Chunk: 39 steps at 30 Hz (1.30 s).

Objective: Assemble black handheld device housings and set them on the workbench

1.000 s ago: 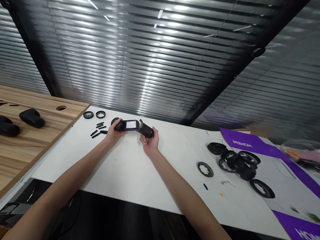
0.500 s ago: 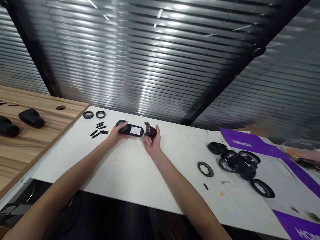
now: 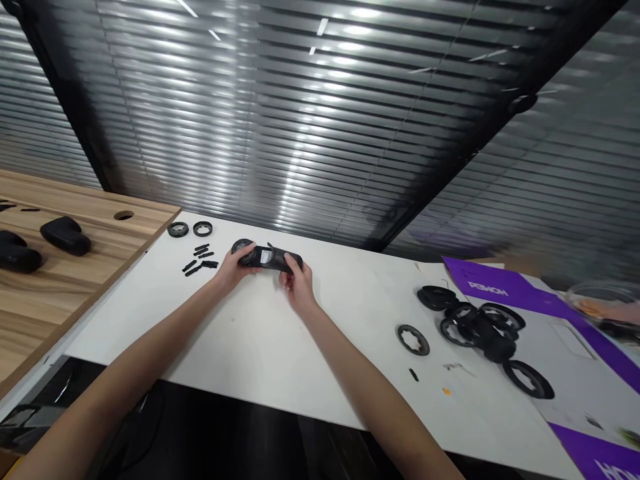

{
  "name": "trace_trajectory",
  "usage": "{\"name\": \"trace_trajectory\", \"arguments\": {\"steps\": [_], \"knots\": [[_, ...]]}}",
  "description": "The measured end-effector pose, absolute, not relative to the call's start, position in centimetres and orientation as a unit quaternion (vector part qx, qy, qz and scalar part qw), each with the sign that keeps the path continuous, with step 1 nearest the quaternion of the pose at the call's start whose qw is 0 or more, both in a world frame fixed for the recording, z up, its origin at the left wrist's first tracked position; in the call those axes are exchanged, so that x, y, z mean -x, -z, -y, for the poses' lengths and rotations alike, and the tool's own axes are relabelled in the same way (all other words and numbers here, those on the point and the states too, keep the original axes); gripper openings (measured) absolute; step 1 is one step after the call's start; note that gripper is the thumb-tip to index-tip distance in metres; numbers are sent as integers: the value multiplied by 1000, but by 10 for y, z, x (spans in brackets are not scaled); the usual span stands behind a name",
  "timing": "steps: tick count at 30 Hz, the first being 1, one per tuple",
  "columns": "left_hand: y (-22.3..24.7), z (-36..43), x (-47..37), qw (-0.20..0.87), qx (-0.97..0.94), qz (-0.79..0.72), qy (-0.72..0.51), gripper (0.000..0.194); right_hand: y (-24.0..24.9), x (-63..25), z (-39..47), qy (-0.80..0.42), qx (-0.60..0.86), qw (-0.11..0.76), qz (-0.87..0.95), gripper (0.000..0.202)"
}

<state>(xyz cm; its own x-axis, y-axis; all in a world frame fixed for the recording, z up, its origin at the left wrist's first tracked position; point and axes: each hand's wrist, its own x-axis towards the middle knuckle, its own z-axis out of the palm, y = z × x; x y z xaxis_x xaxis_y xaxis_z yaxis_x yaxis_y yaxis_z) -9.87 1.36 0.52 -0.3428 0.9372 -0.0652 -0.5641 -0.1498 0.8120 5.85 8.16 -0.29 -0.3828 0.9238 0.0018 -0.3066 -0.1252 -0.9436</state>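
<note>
My left hand (image 3: 237, 264) is closed around the round head of a black handheld device (image 3: 243, 248), thumb on top. A white label (image 3: 266, 256) shows on the device's handle, partly covered. My right hand (image 3: 299, 280) grips a dark curved handle sleeve (image 3: 280, 259), which sits over the far end of the handle. Whether the sleeve is fully seated I cannot tell. Left of my hands lie several short black strips (image 3: 201, 252) and two black rings (image 3: 203, 229).
On the white table (image 3: 240, 353) to the right lie a flat ring (image 3: 413, 340), a small black piece (image 3: 413, 375) and a pile of black ring parts (image 3: 480, 327). Beyond them is a purple and white box (image 3: 545, 320). Black molded parts (image 3: 66, 235) rest on the wooden table (image 3: 107, 237).
My right hand has moved left and turned, bringing the handle sleeve from beside the device onto its handle end, over part of the label. My left hand keeps its hold.
</note>
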Motion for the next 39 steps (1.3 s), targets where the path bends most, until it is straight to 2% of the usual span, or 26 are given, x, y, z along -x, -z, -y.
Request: {"name": "trace_trajectory", "arguments": {"steps": [18, 23, 32, 39], "knots": [[-9, -15, 102, 554, -179, -374, -722, 43, 1, -59, -79, -660, 324, 470, 488, 49], [-10, -15, 102, 557, -171, -368, -725, 37, 1, -60, -80, -651, 327, 464, 504, 58], [-12, -13, 102, 553, -162, -366, -731, 43, -1, -60, -71, -570, 368, 437, 590, 63], [-13, -14, 99, 552, -199, -368, -721, 41, -4, -60, -66, -518, 411, 433, 612, 66]]}}
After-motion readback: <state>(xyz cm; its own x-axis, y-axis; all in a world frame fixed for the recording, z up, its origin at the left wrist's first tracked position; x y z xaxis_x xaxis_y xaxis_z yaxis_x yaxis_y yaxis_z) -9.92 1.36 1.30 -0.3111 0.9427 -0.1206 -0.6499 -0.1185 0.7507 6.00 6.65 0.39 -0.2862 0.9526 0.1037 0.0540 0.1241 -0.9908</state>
